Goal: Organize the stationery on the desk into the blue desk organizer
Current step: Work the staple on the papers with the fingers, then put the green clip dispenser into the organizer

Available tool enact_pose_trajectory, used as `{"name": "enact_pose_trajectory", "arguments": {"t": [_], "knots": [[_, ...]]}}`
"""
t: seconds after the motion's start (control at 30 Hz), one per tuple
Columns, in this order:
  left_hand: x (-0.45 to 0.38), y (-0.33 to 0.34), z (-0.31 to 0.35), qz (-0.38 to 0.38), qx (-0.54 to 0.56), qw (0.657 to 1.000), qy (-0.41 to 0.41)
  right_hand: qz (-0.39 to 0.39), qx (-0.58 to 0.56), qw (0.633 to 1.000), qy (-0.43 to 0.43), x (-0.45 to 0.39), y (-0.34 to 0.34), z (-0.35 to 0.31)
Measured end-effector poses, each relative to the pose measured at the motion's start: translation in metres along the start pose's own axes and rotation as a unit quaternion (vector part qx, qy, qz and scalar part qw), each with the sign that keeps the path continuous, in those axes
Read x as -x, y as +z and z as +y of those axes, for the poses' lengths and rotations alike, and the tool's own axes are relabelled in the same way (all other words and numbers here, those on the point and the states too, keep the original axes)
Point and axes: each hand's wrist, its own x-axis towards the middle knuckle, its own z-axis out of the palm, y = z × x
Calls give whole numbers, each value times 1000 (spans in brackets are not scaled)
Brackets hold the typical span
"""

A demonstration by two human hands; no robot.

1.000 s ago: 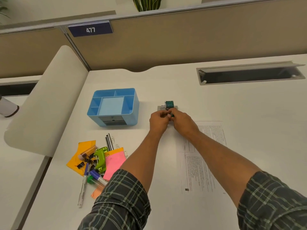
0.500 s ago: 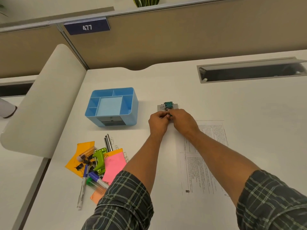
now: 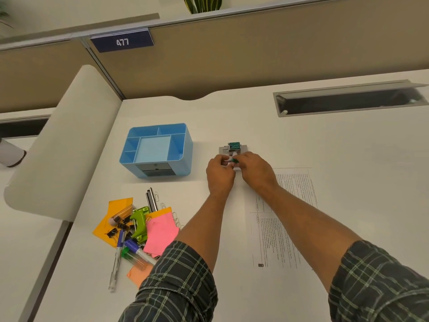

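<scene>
Starting at the desk's [image 3: 301, 145] left side, the blue desk organizer [image 3: 157, 151] stood open-topped toward the far edge, its compartments bare as far as you could see into them. Nearer you along that left edge lay the loose pile: orange sticky notes [image 3: 116, 210], black binder clips [image 3: 116, 228], a green stapler [image 3: 139, 220], pink sticky notes [image 3: 161, 232], a white pen [image 3: 115, 271] whose long axis ran from the near edge toward the far one, dark pens [image 3: 150, 201] and a few paper clips [image 3: 176, 219].

Your left hand [image 3: 219, 174] and right hand [image 3: 255, 171] met near the desk's middle, to the right of the organizer and well apart from the pile. The fingers of both were curled inward around a small white piece with a green end [image 3: 234, 161]; what it was could not be told. Just beyond your fingertips sat a small box of teal items [image 3: 234, 146] on a grey card [image 3: 224, 150].

The move ahead likely turned on this: the organizer lay to the left of your hands, so your left hand was the nearer one for carrying anything across.

Right of your hands a printed sheet [image 3: 285, 217] lay flat, running toward the near edge. Along the far right edge a cable slot [image 3: 348, 103] stood open. Behind the desk a tan partition [image 3: 255, 54] carried a number plate [image 3: 122, 41], with a plant [image 3: 202, 4] above.
</scene>
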Motion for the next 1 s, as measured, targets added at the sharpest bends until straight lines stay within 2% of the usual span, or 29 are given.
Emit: {"name": "enact_pose_trajectory", "arguments": {"t": [0.23, 0.5, 0.8, 1.0], "knots": [[19, -9, -6, -4, -69, 997, 23, 63, 22, 998, -10, 15, -5, -4], [47, -36, -11, -29, -148, 986, 66, 87, 28, 994, -66, 34, -2, -15], [75, -97, -29, -19, -236, 969, 77, -10, -43, 997, -56, 61, 5, -75], [91, -161, -65, 55, -302, 944, 122, -87, -43, 994, -57, 67, 21, -133]]}}
